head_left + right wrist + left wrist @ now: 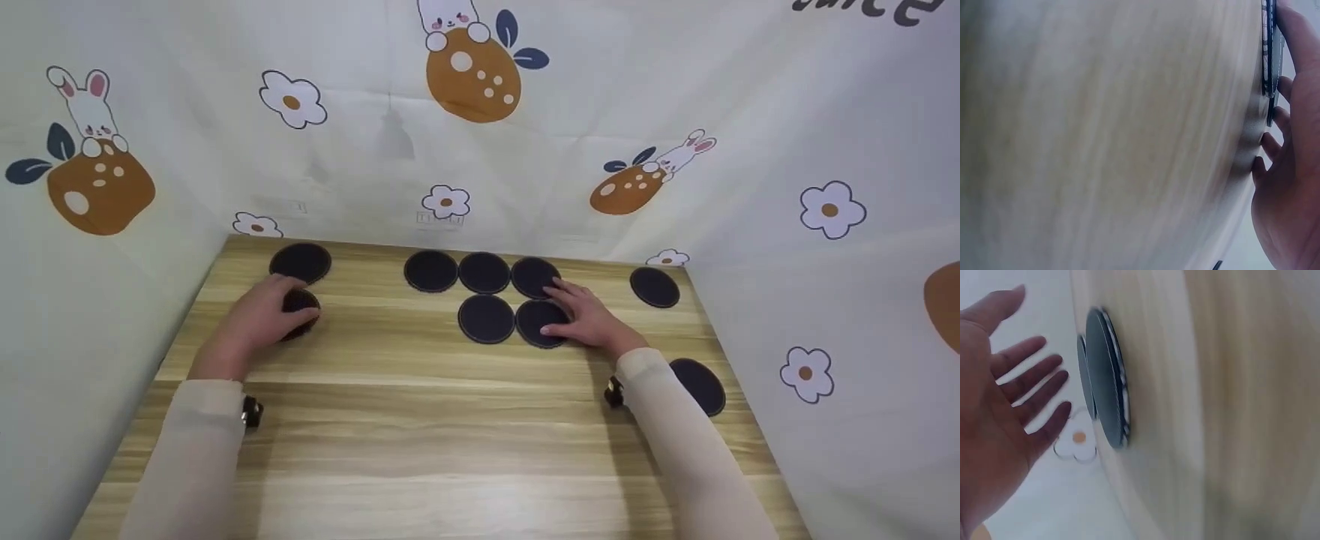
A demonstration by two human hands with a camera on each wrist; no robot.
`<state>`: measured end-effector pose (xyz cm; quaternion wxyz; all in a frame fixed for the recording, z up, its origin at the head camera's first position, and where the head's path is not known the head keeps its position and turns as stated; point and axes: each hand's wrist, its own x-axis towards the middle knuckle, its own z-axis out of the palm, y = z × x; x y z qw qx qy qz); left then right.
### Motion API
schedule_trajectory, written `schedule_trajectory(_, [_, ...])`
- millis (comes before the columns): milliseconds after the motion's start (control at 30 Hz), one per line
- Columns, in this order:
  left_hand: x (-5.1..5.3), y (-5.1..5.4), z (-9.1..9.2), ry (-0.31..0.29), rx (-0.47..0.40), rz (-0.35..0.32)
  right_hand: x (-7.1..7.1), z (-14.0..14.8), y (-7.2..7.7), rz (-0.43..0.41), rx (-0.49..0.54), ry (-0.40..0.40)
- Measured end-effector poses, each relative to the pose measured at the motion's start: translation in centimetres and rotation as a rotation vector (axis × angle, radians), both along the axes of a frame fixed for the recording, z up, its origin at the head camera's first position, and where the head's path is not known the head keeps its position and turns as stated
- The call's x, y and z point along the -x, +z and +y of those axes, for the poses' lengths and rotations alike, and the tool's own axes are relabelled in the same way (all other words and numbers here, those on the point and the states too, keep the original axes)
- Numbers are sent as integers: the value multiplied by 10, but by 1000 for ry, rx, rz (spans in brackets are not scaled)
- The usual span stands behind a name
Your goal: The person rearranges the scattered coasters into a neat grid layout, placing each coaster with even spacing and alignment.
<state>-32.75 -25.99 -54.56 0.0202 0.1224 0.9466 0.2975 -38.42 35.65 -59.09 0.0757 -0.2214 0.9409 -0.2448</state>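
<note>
9 thin, dark discs (484,271) lie flat on the wood-grain worktop (420,450): 5 nearly edge to edge just right of the frame's centre, 2 at the left, and 2 at the right, the lower of these partly behind the right sleeve (675,427). the left hand (255,315) is relaxed and empty, fingers spread above the lower left disc (301,301); the left wrist view shows a gap beneath the palm. the right hand (592,319) is also uncurled, fingers at the group's upper right disc (531,276) and thumb at its lower right disc (534,316), seemingly touching without pinching.

the discs look light and fairly stiff, perhaps leather-like with stitched rims, so a knock should hardly hurt them. lying so flat, they offer little edge; fingertip pressure on top would probably slide them across the smooth wood, though a hard push could nudge neighbours. for lifting, pinch the rim from opposite sides.
</note>
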Motion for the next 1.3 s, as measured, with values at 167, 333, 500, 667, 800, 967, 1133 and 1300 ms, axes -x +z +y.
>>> schedule_trajectory(167, [-12, -6, -18, 83, 22, -26, 1, 0, -1, 1, 1, 8])
schedule_trajectory(333, [-20, -9, -27, 130, 27, -32, 1, 0, -2, 3, 5, 24])
schedule_trajectory(500, [-23, -9, -26, 138, 37, -41, 2, 0, -2, -2, 6, 13])
schedule_trajectory(667, [-22, -12, -22, 146, 49, -53, 1, -1, -1, -1, 1, 17])
schedule_trajectory(800, [-21, -14, -19, 146, 63, -34, -1, 0, 1, -13, 17, 17])
schedule_trajectory(967, [-19, -17, -17, 134, 85, -29, -1, 1, 0, -15, 16, 13])
schedule_trajectory(1133, [-20, -19, -14, 131, 95, -62, -2, 1, 0, -24, 14, 5])
schedule_trajectory(1300, [-23, -22, -13, 118, 122, -56, -2, 0, 1, -25, 19, 2])
